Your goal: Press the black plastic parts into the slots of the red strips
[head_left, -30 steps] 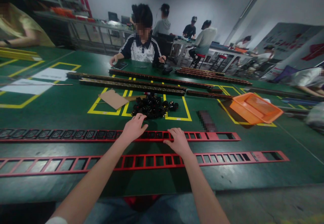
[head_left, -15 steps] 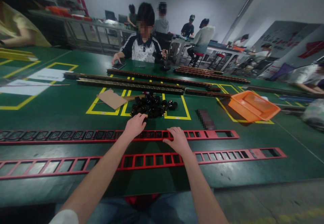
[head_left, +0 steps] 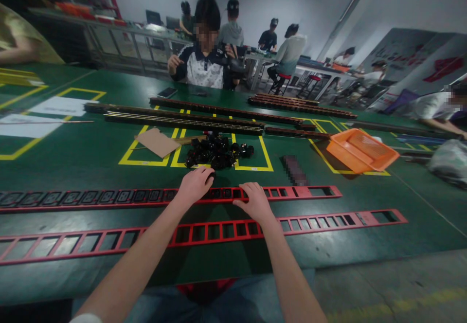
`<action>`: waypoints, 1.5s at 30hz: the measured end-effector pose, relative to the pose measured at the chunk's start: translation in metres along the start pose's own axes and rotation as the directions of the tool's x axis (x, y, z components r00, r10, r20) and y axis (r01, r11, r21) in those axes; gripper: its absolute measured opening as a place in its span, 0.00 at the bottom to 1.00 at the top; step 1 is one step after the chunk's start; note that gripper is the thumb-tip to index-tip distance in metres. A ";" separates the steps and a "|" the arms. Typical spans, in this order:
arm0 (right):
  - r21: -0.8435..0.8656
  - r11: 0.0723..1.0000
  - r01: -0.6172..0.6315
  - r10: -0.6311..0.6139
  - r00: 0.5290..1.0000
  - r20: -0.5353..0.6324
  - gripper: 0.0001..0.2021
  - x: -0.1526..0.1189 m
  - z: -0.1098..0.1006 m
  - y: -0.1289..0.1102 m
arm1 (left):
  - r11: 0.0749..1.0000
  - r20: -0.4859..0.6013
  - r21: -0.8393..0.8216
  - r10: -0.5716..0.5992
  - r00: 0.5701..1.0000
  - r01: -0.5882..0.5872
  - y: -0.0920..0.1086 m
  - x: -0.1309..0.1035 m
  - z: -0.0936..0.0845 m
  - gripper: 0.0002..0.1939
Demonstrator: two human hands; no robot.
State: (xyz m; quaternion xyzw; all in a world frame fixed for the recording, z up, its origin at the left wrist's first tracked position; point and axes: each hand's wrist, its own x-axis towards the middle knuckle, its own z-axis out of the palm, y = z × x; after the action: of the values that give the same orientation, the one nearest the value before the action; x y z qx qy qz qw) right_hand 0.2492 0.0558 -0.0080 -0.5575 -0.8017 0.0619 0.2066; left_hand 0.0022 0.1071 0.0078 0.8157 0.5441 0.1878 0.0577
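My left hand is closed, pinching a small black part just above the far red slotted frame. The part's shape is mostly hidden by my fingers. With thumb and fingers on either side of that frame, my right hand grips it right of the left hand. Black inserts fill the frame's slots on the left; those toward its right end are bare. A second red frame, its slots bare, lies nearer, under my forearms. Beyond my hands sits a pile of small black parts.
Long dark rails lie across the green table behind the pile. Cardboard is left of it; a dark blurred object and an orange basket are right. A co-worker sits opposite, near a phone.
My left hand has drawn slightly back from the pile toward the far frame, with a black part now visible in its fingers. The co-worker opposite has lifted a hand off the phone.
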 end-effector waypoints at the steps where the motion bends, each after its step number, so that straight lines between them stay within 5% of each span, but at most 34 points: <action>1: 0.000 1.000 0.002 -0.002 1.000 0.000 0.24 0.000 0.000 0.000 | 1.000 -0.007 -0.013 0.015 1.000 -0.015 0.002 -0.002 0.000 0.14; 13: 0.023 0.994 0.102 -0.101 0.994 -0.044 0.26 -0.002 -0.003 -0.012 | 0.970 -0.028 -0.138 0.198 0.980 -0.200 0.018 -0.011 -0.004 0.15; 28: -0.018 0.976 0.217 -0.218 0.973 -0.069 0.22 -0.006 0.001 -0.010 | 0.863 0.100 -0.317 0.442 0.891 -0.392 0.041 -0.017 0.002 0.09; 45: -0.001 0.980 0.199 -0.198 0.977 -0.083 0.23 -0.008 0.003 -0.009 | 0.849 -0.011 -0.372 0.399 0.917 -0.374 0.034 -0.017 0.012 0.11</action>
State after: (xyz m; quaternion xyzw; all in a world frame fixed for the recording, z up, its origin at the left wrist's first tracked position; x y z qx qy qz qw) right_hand 0.2423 0.0452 -0.0093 -0.4759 -0.8439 0.0210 0.2467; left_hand 0.0301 0.0795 0.0023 0.8888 0.3220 0.2664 0.1881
